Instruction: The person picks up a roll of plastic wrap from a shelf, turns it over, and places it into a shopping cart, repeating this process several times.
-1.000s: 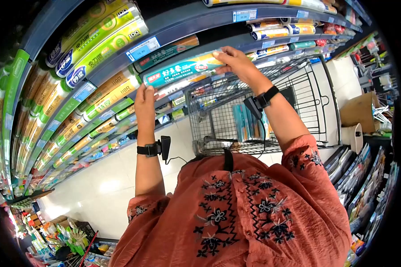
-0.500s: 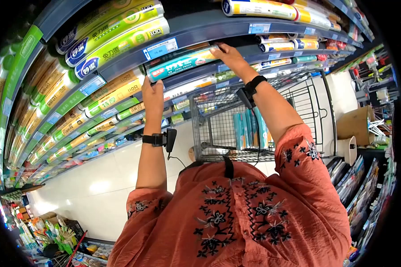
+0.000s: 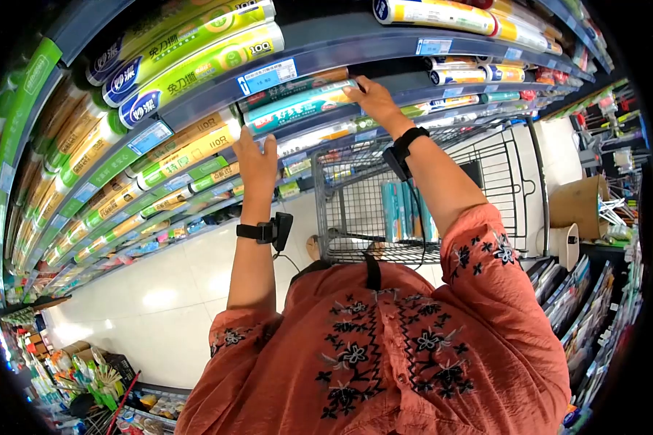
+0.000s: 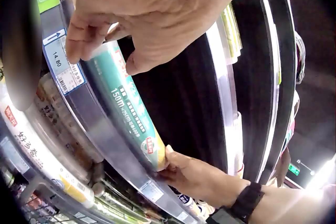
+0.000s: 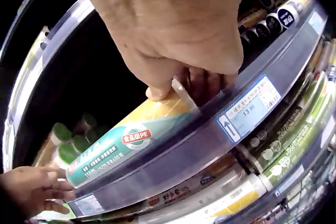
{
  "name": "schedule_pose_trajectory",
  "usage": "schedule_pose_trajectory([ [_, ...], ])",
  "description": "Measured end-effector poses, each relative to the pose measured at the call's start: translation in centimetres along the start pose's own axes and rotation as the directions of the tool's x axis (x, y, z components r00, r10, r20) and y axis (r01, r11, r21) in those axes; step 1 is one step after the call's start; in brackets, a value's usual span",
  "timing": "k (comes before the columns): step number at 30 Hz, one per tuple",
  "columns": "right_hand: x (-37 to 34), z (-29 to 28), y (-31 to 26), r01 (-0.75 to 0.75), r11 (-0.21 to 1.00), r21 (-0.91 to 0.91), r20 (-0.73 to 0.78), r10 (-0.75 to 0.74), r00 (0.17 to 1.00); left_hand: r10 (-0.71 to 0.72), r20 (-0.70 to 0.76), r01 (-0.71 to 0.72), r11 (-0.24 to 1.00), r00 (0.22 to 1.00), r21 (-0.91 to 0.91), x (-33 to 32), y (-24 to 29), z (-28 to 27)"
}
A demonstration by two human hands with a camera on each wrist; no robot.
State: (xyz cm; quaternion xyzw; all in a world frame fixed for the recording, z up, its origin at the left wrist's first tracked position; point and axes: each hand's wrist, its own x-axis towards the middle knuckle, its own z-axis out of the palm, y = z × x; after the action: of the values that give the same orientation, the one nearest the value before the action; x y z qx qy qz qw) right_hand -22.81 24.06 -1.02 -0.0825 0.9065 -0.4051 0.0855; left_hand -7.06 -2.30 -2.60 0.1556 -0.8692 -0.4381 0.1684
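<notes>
A teal-and-yellow boxed roll (image 3: pixel 301 104) lies along a shelf, behind its raised front edge. My right hand (image 3: pixel 376 101) holds its yellow end; in the right wrist view, the thumb of that hand (image 5: pixel 173 29) lies on top and the other fingers bend around the end, partly hidden. At the teal end, my left hand (image 3: pixel 255 161) has its thumb and fingers spread. The left wrist view shows this hand (image 4: pixel 152 14) over the end of the teal roll (image 4: pixel 128 100); whether it touches is unclear.
A wire shopping cart (image 3: pixel 341 203) with several teal packages (image 3: pixel 403 210) stands below the shelf. Green rolls (image 3: pixel 210 65) lie on the shelf to the upper left. A price label (image 3: pixel 267 77) sits on the shelf edge above.
The teal roll has moved up and away from me, onto the shelf. My left hand has loosened from its end, while my right hand still holds the other end.
</notes>
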Motion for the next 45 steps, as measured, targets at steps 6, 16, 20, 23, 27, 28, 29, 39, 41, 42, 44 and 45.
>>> schedule_pose_trajectory([
  [6, -0.6, 0.2, -0.1, -0.013, 0.998, 0.056, -0.025, 0.015, 1.000, 0.007, 0.043, -0.004, 0.997, 0.999, -0.071, -0.9, -0.7, -0.2],
  [16, -0.9, 1.0, 1.1, 0.069, 0.969, 0.237, -0.202, -0.020, 0.979, -0.020, 0.114, 0.028, 0.997, 0.993, -0.070, -2.8, -0.8, -2.2],
  [20, -2.6, 0.4, 1.5, 0.171, 0.923, 0.345, -0.283, -0.072, 0.957, -0.024, 0.080, 0.035, 0.991, 0.997, -0.130, -3.8, -2.7, -2.6],
  [23, -5.7, 0.0, 1.6, 0.175, 0.905, 0.388, -0.268, -0.071, 0.961, 0.019, 0.083, -0.011, 0.996, 0.996, -0.093, -3.4, -3.2, -2.9],
  [27, -11.1, -0.3, 3.1, 0.133, 0.875, 0.466, -0.191, -0.047, 0.981, 0.015, 0.092, -0.005, 0.993, 0.996, -0.114, -2.1, -1.9, -2.6],
  [28, -12.5, -0.4, 3.8, 0.103, 0.871, 0.480, -0.170, -0.024, 0.985, 0.006, 0.094, 0.006, 0.992, 0.996, -0.125, -1.6, -1.5, -2.3],
  [29, -13.9, -0.7, 4.5, 0.075, 0.867, 0.493, -0.148, -0.001, 0.989, -0.016, 0.101, 0.029, 0.992, 0.995, -0.120, -1.2, -1.3, -2.1],
  [39, -27.4, -5.0, 18.4, -0.331, 0.684, 0.650, 0.048, 0.397, 0.916, -0.061, 0.112, 0.090, 0.959, 0.992, -0.270, -3.2, -0.4, -2.0],
  [41, -30.1, -5.0, 21.4, -0.407, 0.715, 0.569, 0.156, 0.392, 0.906, -0.088, 0.208, 0.155, 0.929, 0.974, -0.335, -5.5, 1.0, -1.5],
  [42, -31.1, -5.1, 22.2, -0.443, 0.746, 0.497, 0.210, 0.391, 0.896, -0.110, 0.293, 0.210, 0.919, 0.950, -0.333, -6.8, 1.3, -1.2],
  [44, -32.9, -5.7, 21.8, -0.522, 0.749, 0.409, 0.307, 0.426, 0.851, -0.166, 0.389, 0.276, 0.929, 0.906, -0.246, -9.6, 2.3, -0.3],
  [45, -33.6, -5.6, 22.2, -0.520, 0.752, 0.404, 0.317, 0.419, 0.851, -0.202, 0.434, 0.321, 0.921, 0.878, -0.221, -10.7, 2.4, 0.5],
])
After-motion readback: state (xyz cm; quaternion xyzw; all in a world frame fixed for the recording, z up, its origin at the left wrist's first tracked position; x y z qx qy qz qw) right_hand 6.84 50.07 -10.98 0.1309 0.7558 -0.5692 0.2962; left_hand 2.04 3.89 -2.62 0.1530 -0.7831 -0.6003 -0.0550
